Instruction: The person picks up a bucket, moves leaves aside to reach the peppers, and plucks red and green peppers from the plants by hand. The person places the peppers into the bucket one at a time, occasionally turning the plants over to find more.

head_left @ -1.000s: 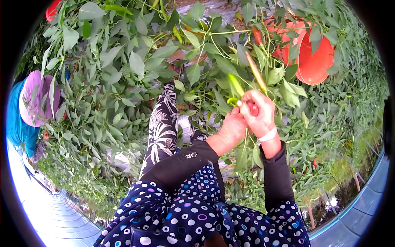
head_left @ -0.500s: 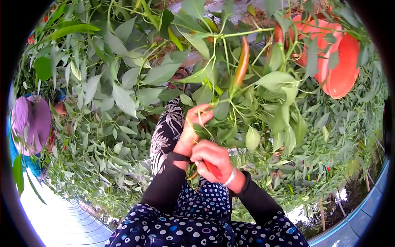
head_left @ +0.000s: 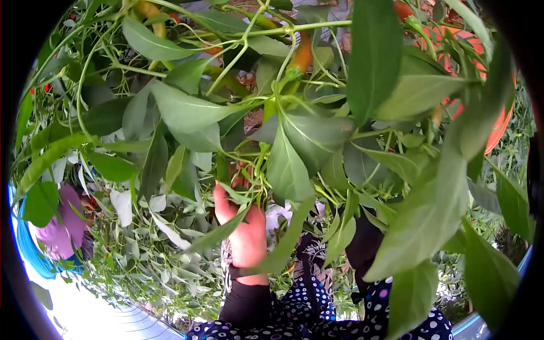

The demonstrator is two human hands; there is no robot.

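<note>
My left hand (head_left: 245,235) reaches up into the leaves of a chili pepper plant (head_left: 292,156). One of its digits is stretched out, apart from other fingertips partly covered by leaves and thin stems; I see nothing held. My right hand is hidden behind large leaves; only its dark sleeve (head_left: 365,249) shows. Above my left hand hangs an orange-and-green chili pepper (head_left: 303,54), partly behind a stem. Another yellow-orange chili pepper (head_left: 158,25) hangs at the upper left.
A red-orange plastic container (head_left: 498,130) is at the right, mostly behind leaves. A person in a purple hat (head_left: 65,224) is among the plants at the left. Large leaves (head_left: 430,209) hang close to the camera, over my right side.
The plant now fills much more of the view. My left hand has moved up into its leaves. My right hand, earlier closed around a red chili pepper, has gone out of sight behind leaves.
</note>
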